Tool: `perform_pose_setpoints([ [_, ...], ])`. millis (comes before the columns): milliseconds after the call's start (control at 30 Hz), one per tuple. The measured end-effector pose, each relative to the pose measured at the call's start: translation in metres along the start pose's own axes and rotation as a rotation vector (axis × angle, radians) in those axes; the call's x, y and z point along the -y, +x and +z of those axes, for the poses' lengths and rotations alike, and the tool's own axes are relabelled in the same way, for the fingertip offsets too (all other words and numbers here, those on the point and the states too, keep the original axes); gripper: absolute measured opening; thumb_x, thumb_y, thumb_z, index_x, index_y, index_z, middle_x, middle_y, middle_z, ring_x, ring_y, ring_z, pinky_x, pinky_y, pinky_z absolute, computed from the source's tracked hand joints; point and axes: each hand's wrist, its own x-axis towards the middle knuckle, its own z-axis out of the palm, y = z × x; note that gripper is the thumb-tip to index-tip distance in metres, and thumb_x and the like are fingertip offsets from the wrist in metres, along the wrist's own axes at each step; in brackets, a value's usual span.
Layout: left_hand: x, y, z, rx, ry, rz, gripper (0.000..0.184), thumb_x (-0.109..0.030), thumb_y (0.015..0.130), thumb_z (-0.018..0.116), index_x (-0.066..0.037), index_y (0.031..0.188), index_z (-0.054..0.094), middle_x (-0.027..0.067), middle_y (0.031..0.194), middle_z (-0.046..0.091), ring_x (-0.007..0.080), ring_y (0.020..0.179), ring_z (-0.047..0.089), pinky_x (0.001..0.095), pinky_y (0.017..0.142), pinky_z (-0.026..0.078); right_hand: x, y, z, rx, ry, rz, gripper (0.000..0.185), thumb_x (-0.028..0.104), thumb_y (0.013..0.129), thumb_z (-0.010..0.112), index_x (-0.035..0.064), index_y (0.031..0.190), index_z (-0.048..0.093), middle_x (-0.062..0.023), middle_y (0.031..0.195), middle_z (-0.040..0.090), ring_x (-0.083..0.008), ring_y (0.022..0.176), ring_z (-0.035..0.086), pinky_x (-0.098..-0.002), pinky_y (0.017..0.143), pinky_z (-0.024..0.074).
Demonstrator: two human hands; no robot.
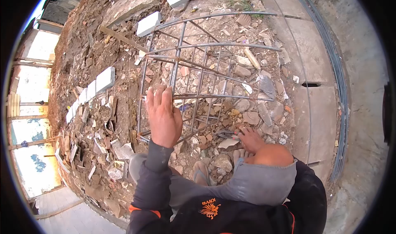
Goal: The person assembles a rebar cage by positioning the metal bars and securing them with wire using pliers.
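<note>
My left hand [163,116] is on the near side of a rusty rebar cage [198,69], with its fingers bent over a bar and its back facing me. The fingertips are partly hidden, but the hand looks closed on the cage. The cage lies on the rubble, with long bar ends sticking out to the right. Low beside my right knee, my right hand [251,140] has its fingers closed around the handles of pincers [226,134]. The pincers' jaws point left, just above the stones near the cage's lower end.
Broken stones and bricks cover the ground around my sandalled feet [201,173]. White blocks [105,78] lie to the left. On the right, concrete slabs [315,122] run beside long steel bars [340,110] and a wall [367,122]. A wooden stick [121,36] leans near the cage.
</note>
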Motion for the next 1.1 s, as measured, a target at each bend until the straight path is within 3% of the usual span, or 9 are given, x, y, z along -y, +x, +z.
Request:
perform_pose_setpoints([
  [100,-0.002,-0.006,-0.001,0.014,0.005,-0.01,0.053,0.005,0.077,0.057,0.004,0.13,0.054,0.0257,0.135,0.054,0.0545,0.133,0.041,0.0604,0.119,0.027,0.009,0.011,-0.012,0.147,0.068,0.062,0.049,0.025,0.088,0.069,0.0087,0.134,0.059,-0.0212,0.13,0.049,-0.0414,0.117,0.056,-0.0565,0.098,0.0465],
  [167,-0.004,-0.008,-0.001,0.006,0.035,-0.027,0.055,0.008,0.079,0.052,0.004,0.133,0.052,0.0222,0.137,0.054,0.0495,0.135,0.042,0.0561,0.122,0.027,0.02,0.013,-0.044,0.27,0.312,0.182,0.042,0.019,0.089,0.064,0.007,0.129,0.06,-0.0214,0.121,0.05,-0.0414,0.113,0.059,-0.0545,0.094,0.0491],
  [300,0.006,0.0,-0.002,0.028,0.044,-0.024,0.054,0.005,0.077,0.056,0.003,0.131,0.054,0.0227,0.131,0.058,0.0499,0.133,0.045,0.0567,0.117,0.031,-0.003,-0.012,-0.015,0.089,0.591,0.196,0.039,0.02,0.088,0.064,0.0069,0.124,0.061,-0.0216,0.114,0.052,-0.0415,0.106,0.061,-0.0511,0.089,0.0496],
  [367,0.013,0.007,0.001,-0.022,0.056,0.022,0.051,0.003,0.076,0.059,0.002,0.127,0.056,0.0231,0.125,0.061,0.0465,0.128,0.049,0.055,0.113,0.033,-0.015,-0.034,-0.02,0.084,0.597,0.231,0.037,0.032,0.09,0.07,0.0075,0.117,0.063,-0.0214,0.113,0.056,-0.0389,0.101,0.064,-0.0495,0.084,0.048],
  [433,0.014,0.016,0.002,-0.027,0.009,0.023,0.044,-0.001,0.076,0.062,-0.001,0.12,0.057,0.0176,0.12,0.06,0.0413,0.123,0.051,0.0615,0.113,0.029,-0.023,-0.056,-0.037,0.083,0.656,0.266,0.036,0.032,0.091,0.07,0.007,0.115,0.063,-0.0209,0.107,0.059,-0.0376,0.098,0.064,-0.0482,0.08,0.0472],
  [600,0.015,0.025,-0.011,0.049,0.131,0.13,0.045,-0.003,0.074,0.064,-0.003,0.118,0.057,0.0163,0.118,0.06,0.0377,0.121,0.053,0.0616,0.116,0.025,-0.048,-0.104,-0.043,-0.012,0.767,0.389,0.034,0.03,0.092,0.071,0.0049,0.112,0.063,-0.0192,0.088,0.063,-0.0355,0.085,0.065,-0.0467,0.073,0.0462],
  [800,0.017,0.023,-0.022,0.11,0.107,0.332,0.047,0.0,0.072,0.065,-0.005,0.118,0.058,0.0124,0.117,0.062,0.034,0.123,0.054,0.0603,0.116,0.026,-0.052,-0.137,-0.106,-0.202,0.524,0.699,0.027,0.019,0.092,0.067,0.0022,0.112,0.061,-0.0205,0.088,0.064,-0.0403,0.082,0.063,-0.0487,0.073,0.0482],
  [867,0.018,0.016,-0.008,0.128,0.039,0.377,0.046,0.004,0.07,0.062,-0.004,0.115,0.059,0.0134,0.118,0.062,0.0358,0.124,0.054,0.0574,0.116,0.029,-0.067,-0.138,-0.117,-0.444,0.281,0.558,0.023,0.013,0.091,0.064,0.0039,0.112,0.062,-0.0203,0.091,0.063,-0.0416,0.091,0.062,-0.0502,0.081,0.0477],
  [1100,0.012,0.014,-0.01,0.093,0.061,0.359,0.049,0.005,0.07,0.061,-0.003,0.117,0.059,0.0139,0.121,0.062,0.0362,0.126,0.053,0.0575,0.116,0.031,-0.078,-0.063,-0.185,-0.38,-0.273,0.146,0.023,0.013,0.084,0.069,0.0103,0.106,0.066,-0.0153,0.101,0.059,-0.0388,0.117,0.056,-0.0595,0.107,0.039],
])
